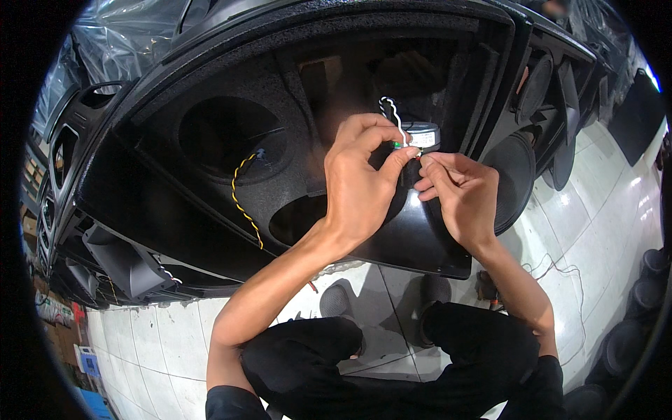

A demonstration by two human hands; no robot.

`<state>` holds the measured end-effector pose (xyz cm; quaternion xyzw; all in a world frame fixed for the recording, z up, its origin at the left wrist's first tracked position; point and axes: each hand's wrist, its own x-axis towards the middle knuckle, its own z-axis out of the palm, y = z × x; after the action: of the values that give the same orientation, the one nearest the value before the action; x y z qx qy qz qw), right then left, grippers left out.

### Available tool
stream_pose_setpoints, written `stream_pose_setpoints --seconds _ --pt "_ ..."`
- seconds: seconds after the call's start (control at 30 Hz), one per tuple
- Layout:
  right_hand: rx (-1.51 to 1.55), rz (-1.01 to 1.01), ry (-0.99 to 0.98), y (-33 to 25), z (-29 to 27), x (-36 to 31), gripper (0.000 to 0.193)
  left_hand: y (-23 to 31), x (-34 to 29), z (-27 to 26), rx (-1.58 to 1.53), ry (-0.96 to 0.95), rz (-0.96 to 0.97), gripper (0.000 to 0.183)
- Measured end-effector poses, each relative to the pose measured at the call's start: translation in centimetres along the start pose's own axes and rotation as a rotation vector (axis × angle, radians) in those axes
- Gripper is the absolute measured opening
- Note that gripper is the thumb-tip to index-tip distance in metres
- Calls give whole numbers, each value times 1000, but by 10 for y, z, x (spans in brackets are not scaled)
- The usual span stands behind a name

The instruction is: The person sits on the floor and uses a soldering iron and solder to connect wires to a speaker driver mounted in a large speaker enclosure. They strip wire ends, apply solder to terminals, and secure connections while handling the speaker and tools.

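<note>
Fingers of my left hand (364, 171) pinch the end of a twisted black-and-white wire (390, 106), beside a round silver speaker driver (425, 133) with a pale label. Close against it, my right hand (462, 189) is closed in a pinch at the same spot; what lies between its fingertips is too small to name. Both hands work at the front of the driver, and the fingers partly cover it. A glossy black horn-shaped panel (413, 227) sits just below. All of this lies within the opening of a large black speaker cabinet (203, 70).
A yellow-and-black twisted wire (241, 199) hangs from a round hole in the cabinet's left part. More black speaker cabinets (126, 259) stand at the left and right. A thin cable (579, 287) lies on the tiled floor (157, 336). Round black speakers (623, 343) line the right edge.
</note>
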<state>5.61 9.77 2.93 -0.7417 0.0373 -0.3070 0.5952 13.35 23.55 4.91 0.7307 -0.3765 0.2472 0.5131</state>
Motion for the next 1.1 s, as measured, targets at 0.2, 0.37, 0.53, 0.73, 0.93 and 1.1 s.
stream_pose_setpoints --seconds 0.2,0.37,0.53,0.73,0.93,1.1 --pt "-255 -212 71 5 1 -1 16 -6 1 5 -38 3 72 14" --pt "-483 -474 90 -2 -2 2 11 -7 2 7 -88 -20 30 17" --pt "-531 -534 117 -5 0 3 9 3 13 -2 73 -118 53 17" --pt "-857 -724 49 -9 3 1 11 9 22 -4 50 -145 2 17" --pt "-1180 -921 -189 -21 8 -1 13 5 34 -11 79 -227 24 17" --pt "-783 -1024 -573 -19 6 -5 18 8 36 -6 79 -235 30 17"
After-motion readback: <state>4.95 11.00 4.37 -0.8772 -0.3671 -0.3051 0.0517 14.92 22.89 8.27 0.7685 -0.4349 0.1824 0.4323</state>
